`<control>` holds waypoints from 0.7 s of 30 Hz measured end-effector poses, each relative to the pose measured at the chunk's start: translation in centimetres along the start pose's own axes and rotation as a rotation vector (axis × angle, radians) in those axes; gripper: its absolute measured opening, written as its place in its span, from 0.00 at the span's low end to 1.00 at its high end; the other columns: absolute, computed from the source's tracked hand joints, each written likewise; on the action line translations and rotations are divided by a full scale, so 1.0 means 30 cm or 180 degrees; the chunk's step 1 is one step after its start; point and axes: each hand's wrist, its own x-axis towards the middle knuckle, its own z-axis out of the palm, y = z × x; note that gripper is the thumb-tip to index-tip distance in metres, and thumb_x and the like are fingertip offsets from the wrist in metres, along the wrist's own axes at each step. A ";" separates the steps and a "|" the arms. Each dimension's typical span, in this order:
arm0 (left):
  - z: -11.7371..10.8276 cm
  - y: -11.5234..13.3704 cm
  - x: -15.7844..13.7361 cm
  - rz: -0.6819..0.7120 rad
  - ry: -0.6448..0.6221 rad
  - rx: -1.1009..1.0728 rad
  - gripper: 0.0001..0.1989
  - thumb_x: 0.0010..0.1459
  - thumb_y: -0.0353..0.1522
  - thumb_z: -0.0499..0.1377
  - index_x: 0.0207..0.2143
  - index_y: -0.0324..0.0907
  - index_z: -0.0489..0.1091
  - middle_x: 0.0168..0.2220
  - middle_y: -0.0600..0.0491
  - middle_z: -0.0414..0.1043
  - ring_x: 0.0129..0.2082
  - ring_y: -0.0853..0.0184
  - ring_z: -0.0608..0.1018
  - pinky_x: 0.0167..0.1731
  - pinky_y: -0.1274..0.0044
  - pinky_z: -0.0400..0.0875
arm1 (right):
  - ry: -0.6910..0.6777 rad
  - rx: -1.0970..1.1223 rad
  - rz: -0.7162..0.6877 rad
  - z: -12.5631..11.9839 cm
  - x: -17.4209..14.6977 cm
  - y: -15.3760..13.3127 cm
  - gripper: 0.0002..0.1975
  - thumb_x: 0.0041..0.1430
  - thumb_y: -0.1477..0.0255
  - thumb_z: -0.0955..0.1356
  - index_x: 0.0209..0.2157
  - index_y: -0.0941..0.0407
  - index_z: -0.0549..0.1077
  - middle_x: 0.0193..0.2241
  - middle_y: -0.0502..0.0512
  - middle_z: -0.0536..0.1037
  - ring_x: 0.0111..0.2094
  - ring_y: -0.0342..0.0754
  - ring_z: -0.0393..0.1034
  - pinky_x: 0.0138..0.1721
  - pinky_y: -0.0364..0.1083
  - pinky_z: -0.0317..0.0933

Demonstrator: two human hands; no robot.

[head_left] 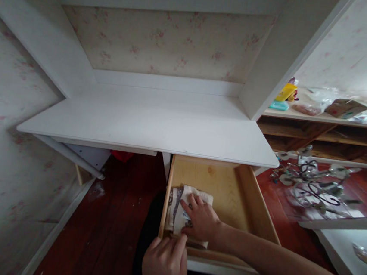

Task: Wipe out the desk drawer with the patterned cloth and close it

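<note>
A wooden drawer (212,175) is pulled out from under the white desk (166,118). Folded pieces of patterned cream cloth (197,193) lie overlapping in its left part. My right hand (203,220) rests on the top cloth with its fingers spread, reaching in from the right. At the drawer's front left corner, my left hand (165,263) is closed, its fingers curled over the edge. The drawer's front is partly hidden behind my hands and forearm.
A metal chandelier (315,184) with curled arms lies on the red wooden floor (118,209) at right. Behind it, a low shelf unit (339,133) carries plastic bags and a cardboard box (345,108). Papered wall (8,172) bounds the left side.
</note>
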 end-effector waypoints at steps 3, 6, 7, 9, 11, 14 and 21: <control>0.009 -0.010 -0.012 0.0010 -0.0052 -0.0029 0.12 0.60 0.27 0.49 0.37 0.44 0.71 0.22 0.54 0.71 0.23 0.68 0.73 0.28 0.71 0.56 | 0.0147 0.0043 0.0087 -0.028 0.073 0.011 0.44 0.49 0.47 0.68 0.63 0.54 0.58 0.60 0.70 0.56 0.55 0.69 0.53 0.49 0.62 0.54; 0.018 -0.020 -0.026 0.0064 -0.0084 -0.0003 0.11 0.60 0.27 0.50 0.37 0.44 0.71 0.21 0.55 0.70 0.22 0.68 0.72 0.28 0.70 0.55 | 0.0327 0.0034 0.0371 -0.062 0.157 0.066 0.39 0.52 0.52 0.67 0.62 0.54 0.59 0.61 0.69 0.56 0.56 0.67 0.53 0.53 0.62 0.48; 0.020 -0.023 -0.029 0.0091 -0.0081 0.0006 0.11 0.60 0.27 0.50 0.37 0.44 0.71 0.21 0.56 0.69 0.22 0.68 0.71 0.27 0.70 0.55 | 0.0389 0.0008 0.0472 -0.071 0.185 0.086 0.37 0.54 0.54 0.66 0.62 0.54 0.59 0.62 0.69 0.55 0.57 0.67 0.52 0.54 0.63 0.45; 0.021 -0.025 -0.033 0.0123 -0.0078 0.0011 0.11 0.59 0.27 0.50 0.38 0.44 0.71 0.21 0.56 0.69 0.22 0.67 0.71 0.27 0.70 0.55 | 0.0489 -0.0043 0.0588 -0.081 0.234 0.121 0.34 0.57 0.57 0.64 0.63 0.53 0.59 0.63 0.67 0.53 0.59 0.66 0.49 0.57 0.65 0.37; 0.019 -0.026 -0.033 0.0139 -0.0069 0.0012 0.11 0.59 0.27 0.50 0.39 0.44 0.71 0.22 0.56 0.70 0.22 0.67 0.71 0.27 0.70 0.55 | 0.0485 -0.0045 0.0554 -0.079 0.269 0.149 0.31 0.60 0.58 0.61 0.63 0.52 0.58 0.64 0.66 0.53 0.62 0.65 0.46 0.59 0.65 0.30; 0.016 -0.027 -0.029 0.0170 -0.0060 0.0009 0.11 0.59 0.27 0.51 0.39 0.44 0.71 0.22 0.56 0.69 0.22 0.67 0.71 0.27 0.70 0.55 | 0.0370 0.0049 0.0439 -0.066 0.287 0.183 0.32 0.60 0.56 0.60 0.64 0.51 0.56 0.65 0.65 0.52 0.63 0.64 0.43 0.59 0.65 0.30; 0.011 -0.024 -0.024 0.0183 -0.0020 0.0003 0.11 0.60 0.27 0.51 0.39 0.44 0.72 0.22 0.56 0.70 0.22 0.68 0.72 0.28 0.71 0.56 | 0.0091 0.0134 0.0336 -0.046 0.148 0.397 0.32 0.59 0.59 0.61 0.64 0.49 0.57 0.66 0.61 0.51 0.63 0.60 0.47 0.59 0.64 0.37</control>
